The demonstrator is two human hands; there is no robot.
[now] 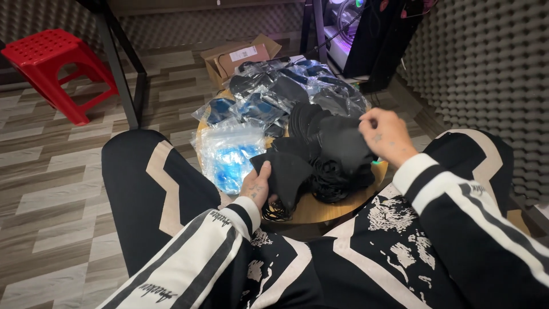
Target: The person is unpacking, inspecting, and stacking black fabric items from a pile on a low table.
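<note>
Fingers of left hand (255, 186) closed on one black face mask (284, 174), held at near edge of round wooden table (337, 209); ear loops hang below. Right hand (386, 136) pinches top of loose pile of black masks (331, 151), thumb and forefinger together on fabric. Just left of pile: clear plastic bag (229, 150) holding blue items, lying flat. Behind: heap of clear packets (289, 91), each with dark mask inside, overlapping. Farther, on floor: open cardboard box (240, 57), contents not visible. Far left: red plastic stool (54, 68).
</note>
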